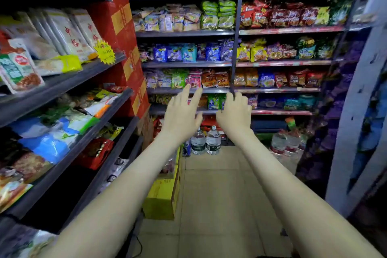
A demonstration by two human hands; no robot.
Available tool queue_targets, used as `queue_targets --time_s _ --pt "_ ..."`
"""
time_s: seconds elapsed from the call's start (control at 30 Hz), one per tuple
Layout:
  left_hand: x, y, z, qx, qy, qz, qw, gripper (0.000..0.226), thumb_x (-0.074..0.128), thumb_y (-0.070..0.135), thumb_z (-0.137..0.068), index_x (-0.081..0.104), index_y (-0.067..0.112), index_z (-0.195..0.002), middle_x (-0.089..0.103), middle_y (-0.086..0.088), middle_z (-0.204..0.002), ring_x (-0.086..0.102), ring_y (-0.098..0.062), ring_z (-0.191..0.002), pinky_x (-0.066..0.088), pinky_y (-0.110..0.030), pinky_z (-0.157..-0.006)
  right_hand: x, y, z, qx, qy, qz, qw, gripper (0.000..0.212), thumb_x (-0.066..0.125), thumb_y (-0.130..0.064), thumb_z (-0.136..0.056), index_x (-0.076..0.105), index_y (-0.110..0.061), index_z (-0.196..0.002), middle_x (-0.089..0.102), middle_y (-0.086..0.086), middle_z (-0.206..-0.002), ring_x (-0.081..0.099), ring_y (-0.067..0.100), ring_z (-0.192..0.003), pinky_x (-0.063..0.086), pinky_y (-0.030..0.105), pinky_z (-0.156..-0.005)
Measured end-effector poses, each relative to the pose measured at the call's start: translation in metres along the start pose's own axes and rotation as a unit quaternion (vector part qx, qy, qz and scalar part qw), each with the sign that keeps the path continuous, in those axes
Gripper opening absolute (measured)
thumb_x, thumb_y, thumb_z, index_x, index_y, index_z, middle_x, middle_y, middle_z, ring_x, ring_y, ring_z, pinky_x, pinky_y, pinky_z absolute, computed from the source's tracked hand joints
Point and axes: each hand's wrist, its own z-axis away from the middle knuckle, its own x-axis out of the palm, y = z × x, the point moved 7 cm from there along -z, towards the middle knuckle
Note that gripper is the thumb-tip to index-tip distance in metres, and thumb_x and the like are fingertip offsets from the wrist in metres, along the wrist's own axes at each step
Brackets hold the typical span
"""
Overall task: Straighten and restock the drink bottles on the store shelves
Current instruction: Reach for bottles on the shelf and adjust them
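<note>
Two large clear water bottles [205, 140] with white caps and dark labels stand on the tiled floor at the foot of the far shelving. A pack of red-labelled water bottles [285, 142] sits on the floor to their right. Both my arms reach forward down the aisle. My left hand [181, 113] is held out with fingers straight and spread, holding nothing. Beside it, my right hand [234, 112] hangs with fingers loosely curled downward, also holding nothing. Both hands are in the air well short of the bottles and the shelves.
Snack-packet shelves [188, 64] fill the far wall. On the left stand dark shelves [69, 81] of bagged goods and a red carton stack [125, 33]. A yellow box [163, 192] sits on the floor at left. A grey frame [356, 111] borders the right.
</note>
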Motion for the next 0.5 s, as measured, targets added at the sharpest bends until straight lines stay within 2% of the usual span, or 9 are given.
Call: queue_targets --time_s 0.13,0.3,0.4,0.5 --pt "0.068 -0.053 -0.021 -0.031 -0.072 0.009 0.997 0.064 0.051 0.032 -0.094 0.024 0.014 -0.149 0.025 -0.019 -0.153 0.036 -0.036 -0.132 0.039 -0.043 -0.099 0.072 0.005 -0.042 0.004 -0.027 0.01 1.0 0.046 0.055 -0.016 -0.088 0.041 -0.006 -0.13 0.042 0.014 -0.132 0.039 0.032 -0.121 0.036 0.041 -0.094" --pt "0.161 -0.115 -0.081 -0.026 -0.141 0.028 0.989 0.063 0.046 0.031 -0.097 0.015 0.019 -0.151 0.022 -0.011 -0.152 0.034 -0.031 -0.13 0.044 -0.036 -0.083 0.175 0.014 -0.125 0.015 -0.074 0.028 0.997 0.052 0.054 -0.016 -0.089 0.036 -0.006 -0.136 0.043 0.015 -0.132 0.042 0.032 -0.12 0.04 0.038 -0.091" --pt "0.215 -0.148 -0.131 0.003 -0.184 0.022 0.983 0.062 0.046 0.028 -0.097 0.016 0.017 -0.151 0.026 -0.011 -0.149 0.039 -0.032 -0.127 0.046 -0.037 -0.08 0.222 0.037 -0.181 0.054 -0.098 0.031 0.993 0.056 0.056 -0.015 -0.088 0.034 -0.007 -0.138 0.041 0.015 -0.135 0.04 0.032 -0.123 0.04 0.038 -0.092" --pt "0.27 -0.164 -0.196 0.021 -0.198 0.041 0.979 0.059 0.046 0.027 -0.097 0.021 0.014 -0.149 0.031 -0.011 -0.147 0.04 -0.032 -0.128 0.045 -0.041 -0.088 0.25 0.072 -0.232 0.095 -0.097 0.041 0.99 0.056 0.055 -0.014 -0.088 0.033 -0.006 -0.138 0.042 0.016 -0.134 0.039 0.033 -0.123 0.039 0.04 -0.092"
